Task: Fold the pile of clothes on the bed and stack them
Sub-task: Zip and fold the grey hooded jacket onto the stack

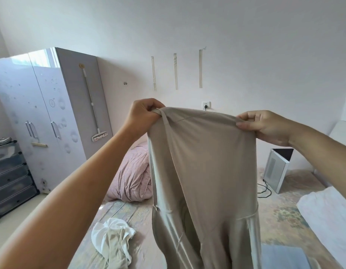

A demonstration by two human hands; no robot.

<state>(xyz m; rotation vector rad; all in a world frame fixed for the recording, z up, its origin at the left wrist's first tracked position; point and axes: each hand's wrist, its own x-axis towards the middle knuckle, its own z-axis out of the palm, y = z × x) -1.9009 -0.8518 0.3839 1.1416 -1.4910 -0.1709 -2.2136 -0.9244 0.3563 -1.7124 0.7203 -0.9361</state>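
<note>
My left hand (142, 113) is raised with the arm stretched forward, fingers curled and pinching the top left corner of the beige dress (203, 171). The dress hangs in the air over the bed (133, 214), its long axis vertical, top edge stretched level between my hands. My right hand (265, 125) pinches the top right corner, thumb beneath, well apart from the left.

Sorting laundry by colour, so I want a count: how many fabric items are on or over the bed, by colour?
Beige: 2, the slip dress held up by both hands, and a crumpled garment
White: 2, a crumpled garment and a folded cloth
Pink striped: 1, a bundled quilt
Light blue: 1, a cloth
Total: 6
</note>
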